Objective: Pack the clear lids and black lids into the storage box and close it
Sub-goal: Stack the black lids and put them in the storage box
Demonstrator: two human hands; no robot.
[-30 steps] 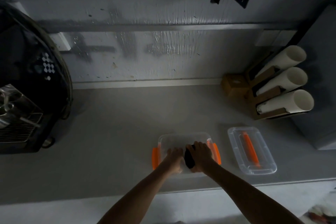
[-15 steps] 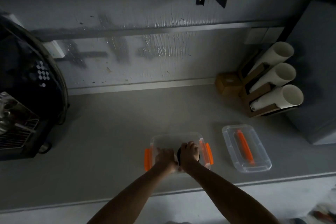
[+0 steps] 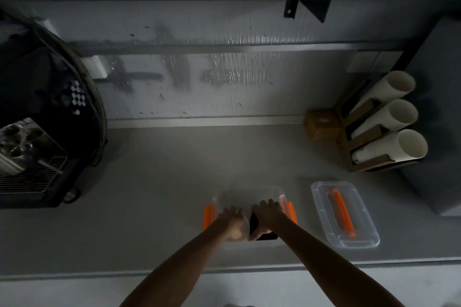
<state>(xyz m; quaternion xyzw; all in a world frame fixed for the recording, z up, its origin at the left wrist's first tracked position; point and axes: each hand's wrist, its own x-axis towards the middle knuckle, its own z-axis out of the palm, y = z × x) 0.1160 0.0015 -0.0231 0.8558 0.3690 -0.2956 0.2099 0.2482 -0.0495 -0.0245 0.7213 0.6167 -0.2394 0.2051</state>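
Light: dim, grey, flat overall.
Brightest patch: counter centre, fading toward the edges.
Glare: soft sheen on the wall streaks.
Edges: wide-angle bend, dark machine at left lost in shadow.
Sharpness: soft, hands slightly blurred.

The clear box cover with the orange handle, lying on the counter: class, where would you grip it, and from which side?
Probably by the two long edges of the box cover, coming from above. It lies flat beside the storage box, so only its top and rim are reachable; the orange handle looks folded flat.
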